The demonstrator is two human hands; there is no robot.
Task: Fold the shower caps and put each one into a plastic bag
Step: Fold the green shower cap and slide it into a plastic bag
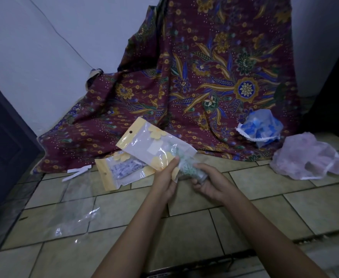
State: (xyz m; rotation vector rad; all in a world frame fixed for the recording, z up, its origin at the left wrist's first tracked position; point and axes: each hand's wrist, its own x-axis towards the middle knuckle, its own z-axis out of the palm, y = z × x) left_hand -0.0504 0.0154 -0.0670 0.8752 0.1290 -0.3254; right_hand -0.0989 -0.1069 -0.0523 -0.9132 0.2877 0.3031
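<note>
Step in hand, by judgement: feeding a folded cap into its bag. Held tilted above the middle of the floor (265, 197), hang-hole end toward the far edge: yellow-trimmed plastic bag (154, 145), pinched at its open near end between fingers and thumb of the left hand (164, 177). Clamped in the curled fingers of the right hand (208, 183): rolled green shower cap (187, 167), leading part already inside the mouth, remainder bunched outside between the two hands.

To do it well: keep the mouth spread with the left pinch, keep the roll tight, push along the bag's length rather than across it. Likely to snag at the frilled edge if loosened.

Around:
- Patterned cloth (214, 67), draped along the far edge and rising behind.
- Pink shower cap (307, 159), unfolded, near the right edge of the floor.
- Blue shower cap (261, 127), unfolded, on the cloth just beyond the pink one. Both apparently awaiting folding.
- Filled bag (120, 171) of the same kind, flat on the floor, just below and left of the held one.
- Clear film (74, 217) toward the near left corner, contents not discernible.
- White paper strips (78, 171) by the cloth's hem, left.

Nothing lying between hands and bag. Only hindrance, by judgement: narrow mouth, slippery film.
</note>
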